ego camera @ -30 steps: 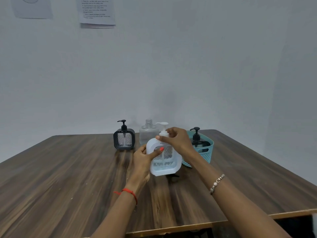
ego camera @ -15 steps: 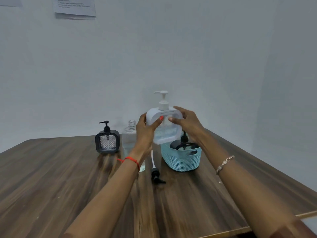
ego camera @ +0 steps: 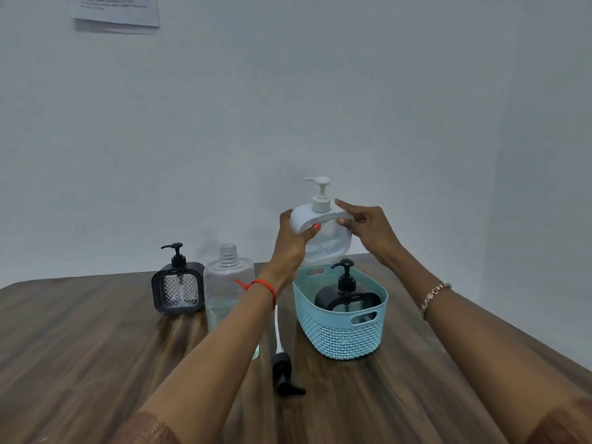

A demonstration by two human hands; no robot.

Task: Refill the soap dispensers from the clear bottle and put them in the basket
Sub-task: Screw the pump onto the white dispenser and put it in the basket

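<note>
You have lifted the white dispenser (ego camera: 330,248) off the table (ego camera: 96,347), and your left hand (ego camera: 291,243) and right hand (ego camera: 370,230) now grip its sides just above the far end of the basket (ego camera: 339,334), ready to go in beside the black dispenser (ego camera: 347,299).

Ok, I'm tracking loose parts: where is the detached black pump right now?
Head view: the black pump lies flat on the table, just left of the basket and right of the clear bottle, its head toward the camera.
</note>
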